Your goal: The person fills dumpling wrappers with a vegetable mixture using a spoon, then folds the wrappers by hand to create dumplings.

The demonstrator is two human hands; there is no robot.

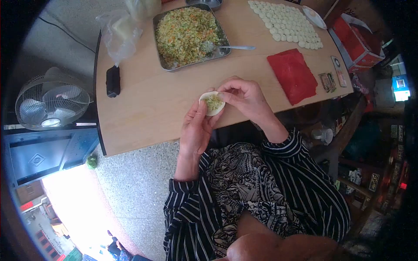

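A round dough wrapper [207, 95] with chopped vegetable filling [214, 102] in its middle is held over the near part of the table. My left hand [195, 121] cups it from below, with the thumb on its left rim. My right hand [244, 96] pinches the upper right edge of the wrapper between thumb and fingers. Beyond my hands stands a square metal tray [167, 68] heaped with the same chopped filling. A metal spoon [237, 47] rests in that filling, its handle over the tray's right rim.
Rows of small dough pieces [285, 24] lie at the far right, close to a red cloth [292, 76]. Plastic bags [119, 37] and a black object [113, 81] are at the left. A fan [52, 99] stands left of the table [135, 126]; a red box [359, 43] is at the right.
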